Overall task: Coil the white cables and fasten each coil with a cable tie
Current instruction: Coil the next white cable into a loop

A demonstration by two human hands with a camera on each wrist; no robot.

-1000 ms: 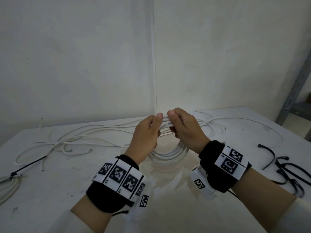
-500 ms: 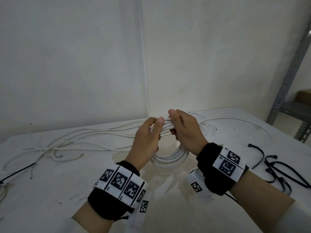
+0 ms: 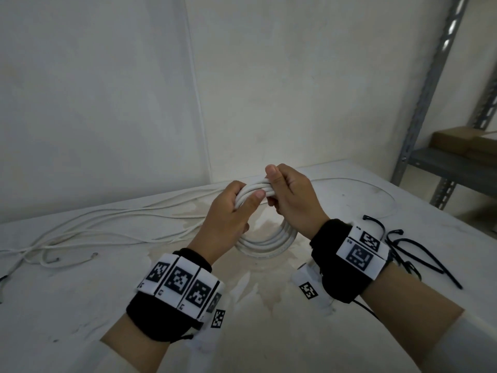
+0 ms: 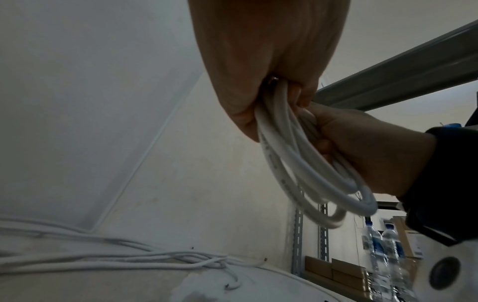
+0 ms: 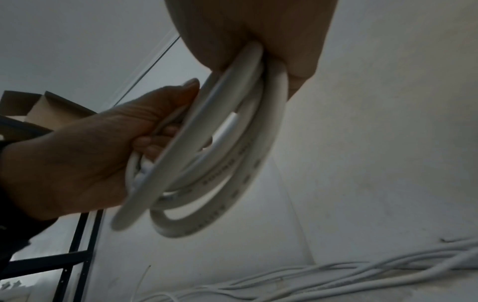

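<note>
White cables (image 3: 113, 227): loose lengths trail across the table (image 3: 269, 332) toward 9 o'clock. Coil (image 3: 266, 244): hanging at centre above the table, top gripped by your left hand (image 3: 228, 211) and right hand (image 3: 293, 196), fingers curled around it. Black cable ties (image 3: 408, 249): at 3 o'clock.

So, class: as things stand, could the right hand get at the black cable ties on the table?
Probably not yet: the right hand and left hand both grip the white coil. The black cable ties lie unobstructed beside the right wrist.
</note>
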